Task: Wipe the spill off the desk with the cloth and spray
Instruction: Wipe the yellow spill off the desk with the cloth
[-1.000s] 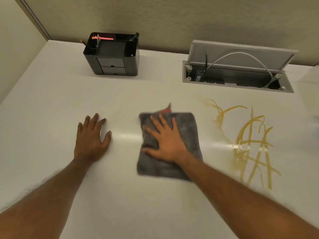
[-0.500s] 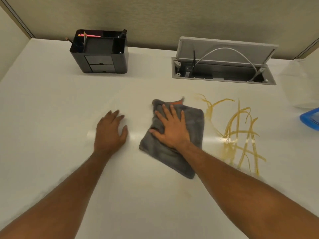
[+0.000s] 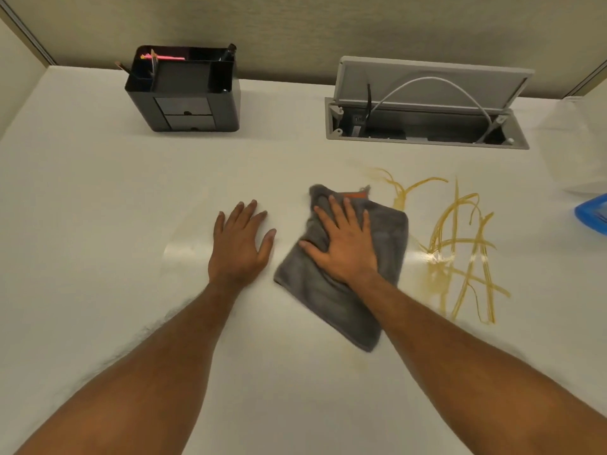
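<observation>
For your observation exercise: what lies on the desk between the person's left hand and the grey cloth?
Nothing: in the head view, only a narrow strip of bare white desk separates the left hand from the grey cloth.

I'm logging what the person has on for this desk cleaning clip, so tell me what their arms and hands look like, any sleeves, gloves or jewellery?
Both forearms are bare right down to the frame's bottom edge, no sleeves visible. The left hand and right hand wear no gloves, and no rings, watch or wristband show on the fingers or wrists.

Both forearms reached forward, the left hand [image 3: 241,244] and right hand [image 3: 345,244] lying flat, palms down, fingers spread.
</observation>
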### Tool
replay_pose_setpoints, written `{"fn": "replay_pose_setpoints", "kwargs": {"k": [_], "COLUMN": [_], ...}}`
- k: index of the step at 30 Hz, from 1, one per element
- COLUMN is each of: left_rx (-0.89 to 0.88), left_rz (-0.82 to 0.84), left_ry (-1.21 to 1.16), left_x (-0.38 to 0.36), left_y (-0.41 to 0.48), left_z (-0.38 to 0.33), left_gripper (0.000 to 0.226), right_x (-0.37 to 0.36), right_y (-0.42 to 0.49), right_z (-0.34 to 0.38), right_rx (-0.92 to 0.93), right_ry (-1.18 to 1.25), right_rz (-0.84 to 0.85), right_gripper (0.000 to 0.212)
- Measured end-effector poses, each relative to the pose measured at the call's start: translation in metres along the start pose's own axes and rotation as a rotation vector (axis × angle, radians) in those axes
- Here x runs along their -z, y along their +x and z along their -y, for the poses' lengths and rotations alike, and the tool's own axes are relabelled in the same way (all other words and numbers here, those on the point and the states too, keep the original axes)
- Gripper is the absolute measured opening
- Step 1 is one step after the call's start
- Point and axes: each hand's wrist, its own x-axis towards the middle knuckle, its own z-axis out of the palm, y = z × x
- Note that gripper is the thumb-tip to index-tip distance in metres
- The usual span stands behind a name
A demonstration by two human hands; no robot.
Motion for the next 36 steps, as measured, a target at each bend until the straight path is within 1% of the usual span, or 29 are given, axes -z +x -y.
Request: {"fn": "replay_pose_setpoints", "kwargs": {"k": [2, 5, 8, 10, 12, 14, 17, 19, 21, 23, 25, 26, 28, 31, 34, 35, 36], "left_rx": [-0.003, -0.007, 0.005, -0.001, 0.003, 0.004, -0.01, -0.018, -0.023, -0.024, -0.024, -0.024, -0.022, -0.037, -0.07, -0.067, -0.062], "left_rz": [-0.001, -0.009, -0.025, -0.03, -0.03, -0.031, -0.035, -0.029, -0.017, -0.012, -0.013, -0.013, -0.008, 0.035, 0.099, 0.114, 0.125], "left_ry": [-0.042, -0.105, -0.102, -0.069, -0.054, -0.041, -0.014, 0.002, 0.011, 0.013, 0.014, 0.014, 0.01, 0.045, 0.131, 0.141, 0.149], "left_x": [0.002, 0.004, 0.004, 0.002, 0.001, 0.0, -0.002, -0.001, -0.001, 0.0, 0.0, 0.0, 0.0, -0.001, -0.006, -0.006, -0.006], "left_y": [-0.001, -0.001, 0.0, -0.001, -0.001, -0.001, -0.001, 0.0, -0.001, -0.001, -0.002, -0.002, -0.002, -0.003, -0.005, -0.006, -0.007], "left_z": [0.001, 0.002, 0.002, 0.001, 0.001, 0.001, 0.001, 0.001, 0.001, 0.0, 0.0, 0.001, 0.0, 0.002, 0.002, 0.0, -0.001], "left_gripper": [0.059, 0.064, 0.062, 0.06, 0.059, 0.059, 0.06, 0.06, 0.062, 0.063, 0.063, 0.064, 0.068, 0.075, 0.083, 0.085, 0.086], "right_x": [-0.003, -0.004, -0.005, -0.004, -0.001, 0.001, 0.001, 0.0, -0.001, -0.004, -0.005, -0.004, -0.001, 0.006, 0.008, 0.008, 0.006], "right_y": [0.0, -0.047, -0.109, -0.126, -0.119, -0.1, -0.067, -0.054, -0.061, -0.089, -0.12, -0.132, -0.143, -0.126, -0.088, -0.077, -0.071], "right_z": [0.025, 0.045, 0.022, -0.013, -0.041, -0.049, -0.03, -0.012, 0.002, 0.005, -0.009, -0.022, -0.053, -0.082, -0.067, -0.055, -0.041], "right_rx": [0.047, 0.258, 0.452, 0.474, 0.384, 0.257, 0.066, 0.003, 0.074, 0.233, 0.336, 0.342, 0.265, 0.072, -0.151, -0.197, -0.206], "right_ry": [-0.01, 0.021, 0.06, 0.089, 0.083, 0.063, 0.009, -0.022, -0.028, -0.002, 0.039, 0.064, 0.082, 0.026, -0.023, -0.02, -0.021], "right_rz": [0.016, 0.049, 0.088, 0.091, 0.067, 0.027, 0.004, 0.031, 0.052, 0.046, 0.022, 0.013, 0.0, -0.023, 0.01, 0.038, 0.064], "right_gripper": [0.084, 0.081, 0.076, 0.075, 0.077, 0.077, 0.083, 0.089, 0.091, 0.086, 0.08, 0.077, 0.074, 0.075, 0.085, 0.09, 0.095]}}
